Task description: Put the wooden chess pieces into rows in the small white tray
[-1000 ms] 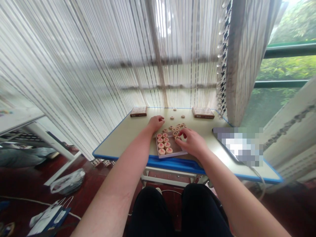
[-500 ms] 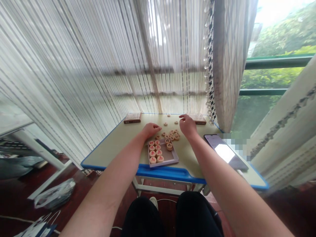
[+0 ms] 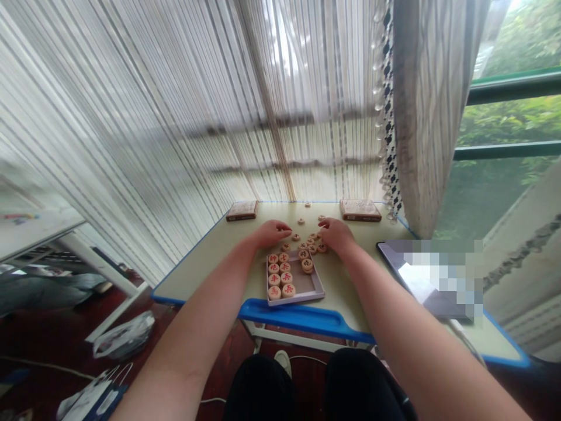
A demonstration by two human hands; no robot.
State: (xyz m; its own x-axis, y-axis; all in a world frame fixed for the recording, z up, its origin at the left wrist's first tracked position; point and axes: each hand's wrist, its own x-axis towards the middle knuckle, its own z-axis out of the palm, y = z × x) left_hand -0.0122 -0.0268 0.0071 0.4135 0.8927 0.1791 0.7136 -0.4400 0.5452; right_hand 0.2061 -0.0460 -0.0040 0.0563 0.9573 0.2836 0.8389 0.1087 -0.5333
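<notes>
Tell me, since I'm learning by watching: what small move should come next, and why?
I'd probably have the right hand bring a loose piece into the tray's bare near-right part. Red pieces fill its left side, dark-marked pieces sit toward its far right, and that loose piece lies just beside the hand.

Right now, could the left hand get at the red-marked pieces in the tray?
Probably yes: the left hand is near the far left corner of the tray, and the red-marked pieces lie uncovered.
</notes>
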